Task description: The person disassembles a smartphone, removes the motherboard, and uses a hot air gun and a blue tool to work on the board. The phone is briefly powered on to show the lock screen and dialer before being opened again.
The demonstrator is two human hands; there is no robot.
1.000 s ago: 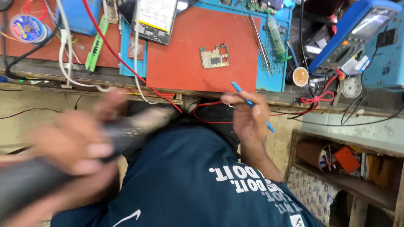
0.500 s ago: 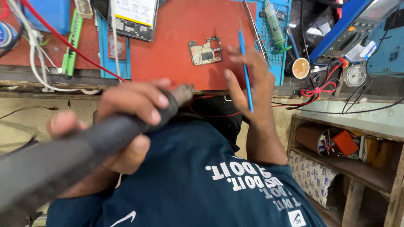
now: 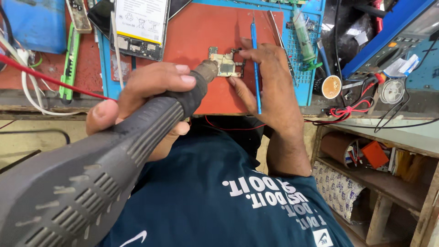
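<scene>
My left hand (image 3: 141, 98) grips a dark grey hot-air gun (image 3: 96, 169) by its ribbed handle; the metal nozzle (image 3: 206, 71) points at a small circuit board (image 3: 224, 64) on the red work mat (image 3: 192, 41). My right hand (image 3: 265, 77) rests on the mat right of the board, fingertips touching the board's edges. A slim blue tool (image 3: 255, 64) lies clamped between its fingers, tip pointing away from me.
An opened phone with a white battery (image 3: 137, 27) lies at the mat's upper left. Tweezers (image 3: 279, 34), a green syringe (image 3: 304, 32), a small round tin (image 3: 331, 87), red wires (image 3: 347, 112) and a blue meter (image 3: 388, 36) sit right. Wooden shelves (image 3: 388, 178) stand lower right.
Both hands have come forward over the red mat. The gun's nozzle has reached the circuit board, and the right hand has settled beside the board with the blue tool now upright.
</scene>
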